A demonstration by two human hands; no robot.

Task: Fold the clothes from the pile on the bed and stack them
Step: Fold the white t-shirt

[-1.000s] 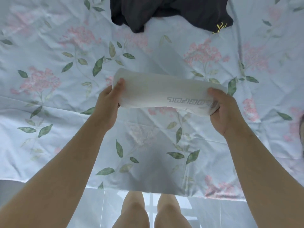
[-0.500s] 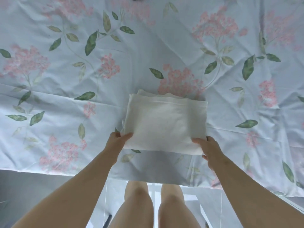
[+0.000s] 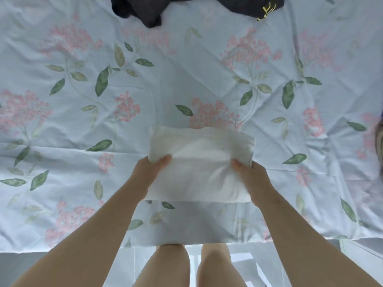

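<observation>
Above pale floor tiles [image 3: 238,262], the left hand [image 3: 149,172] and right hand [image 3: 253,179] grip the sides of the soft white folded garment [image 3: 201,154], thumbs on top and fingers beneath. It forms a rectangle near the front edge of the bed's creased floral sheet [image 3: 83,121]. Half a second ago the hands held its near corners. The crumpled dark pile [image 3: 149,11] lies well beyond.

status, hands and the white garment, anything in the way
Left hand and right hand gripping, thumbs on top. White garment folded, held by its sides over the sheet. Dark clothes at far edge, well apart.
</observation>
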